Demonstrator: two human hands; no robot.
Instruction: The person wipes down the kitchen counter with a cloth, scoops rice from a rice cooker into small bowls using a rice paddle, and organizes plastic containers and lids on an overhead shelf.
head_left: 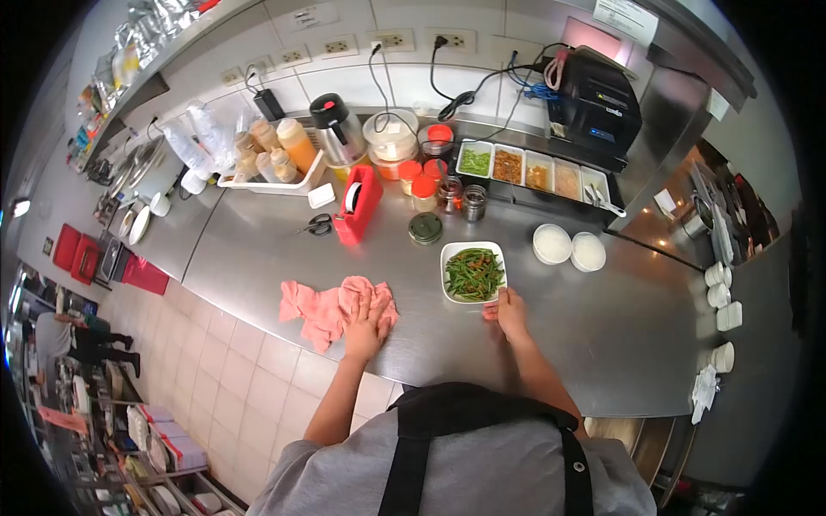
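My left hand [366,327] lies on a crumpled pink cloth [314,311] near the front edge of the steel counter, its fingers spread over the folds. A square white bowl [447,284] of cooked green beans [475,273] stands on the counter to the right. My right hand [509,315] grips its lower right corner, thumb at the rim and the other fingers partly hidden beneath. Behind the bowl sits a jar with a dark green lid [425,229]. Two round white bowls of rice [551,244] are to its right.
A red tape dispenser [359,206] and black scissors [319,225] lie behind the cloth. Sauce bottles [295,144], a thermos jug [337,129] and red-lidded jars [423,191] line the back. Topping trays [508,163] and a black printer [595,107] stand at the back right.
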